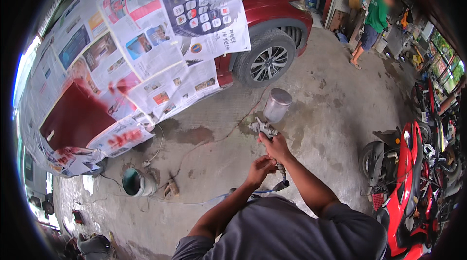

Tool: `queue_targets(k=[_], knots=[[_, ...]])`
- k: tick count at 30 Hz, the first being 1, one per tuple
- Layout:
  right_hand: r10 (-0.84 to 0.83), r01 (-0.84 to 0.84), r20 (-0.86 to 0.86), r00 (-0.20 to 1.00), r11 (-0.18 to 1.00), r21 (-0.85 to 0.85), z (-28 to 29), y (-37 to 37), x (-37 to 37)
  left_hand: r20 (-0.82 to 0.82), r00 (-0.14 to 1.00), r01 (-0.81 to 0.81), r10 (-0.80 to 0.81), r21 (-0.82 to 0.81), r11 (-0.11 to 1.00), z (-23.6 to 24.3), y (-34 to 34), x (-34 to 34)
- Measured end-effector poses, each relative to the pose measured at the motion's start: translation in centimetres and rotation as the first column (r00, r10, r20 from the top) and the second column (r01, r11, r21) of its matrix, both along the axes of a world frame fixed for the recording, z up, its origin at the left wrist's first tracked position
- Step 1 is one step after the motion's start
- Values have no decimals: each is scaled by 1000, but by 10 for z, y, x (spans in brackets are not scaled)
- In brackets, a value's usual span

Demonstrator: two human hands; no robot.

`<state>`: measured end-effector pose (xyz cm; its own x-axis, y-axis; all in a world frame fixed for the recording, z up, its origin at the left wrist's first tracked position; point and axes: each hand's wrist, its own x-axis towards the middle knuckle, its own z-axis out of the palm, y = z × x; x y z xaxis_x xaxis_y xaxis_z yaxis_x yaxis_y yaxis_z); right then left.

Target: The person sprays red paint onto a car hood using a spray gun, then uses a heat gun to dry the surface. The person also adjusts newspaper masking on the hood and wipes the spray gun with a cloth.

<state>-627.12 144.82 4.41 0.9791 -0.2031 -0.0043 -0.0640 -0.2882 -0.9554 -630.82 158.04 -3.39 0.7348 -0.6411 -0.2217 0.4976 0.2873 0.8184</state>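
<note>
In the head view my right hand [273, 144] is closed around a metal spray gun [260, 126] with a silver cup [277, 107] above it. My left hand [260, 165] is closed at the fitting [279, 166] below the gun's handle, where a dark piece and blue hose [258, 192] hang. A dark red car [272, 7] stands ahead to the left, largely covered in taped newspaper [131, 21]. An uncovered dark red panel [75, 121] has red paint smudges on the paper around it.
A grey bucket [138, 182], a brown tool [172, 187] and cords lie on the concrete floor [316, 104]. Red motorcycles [404, 182] crowd the right side. A person in a green top [374, 24] stands by a cluttered wall at back right.
</note>
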Motion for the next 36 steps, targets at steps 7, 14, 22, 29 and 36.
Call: queue_targets(k=[7,14,22,29,36], knots=[[149,-146,149,978,989,-30,0,-51,68,91,968,205,-234,252,946,6,-30,96],[150,-146,173,973,989,-40,-57,-103,173,477,461,266,-749,730,629,173,22,354],[-85,93,134,987,994,-57,-89,-124,334,830,59,-824,-554,354,443,383,-89,815],[-304,306,-40,952,947,100,-71,-132,413,660,323,-941,-679,300,-156,407,-131,1103],[-479,537,-301,825,829,153,-78,-140,428,554,568,-806,-609,524,-276,417,-144,1173]])
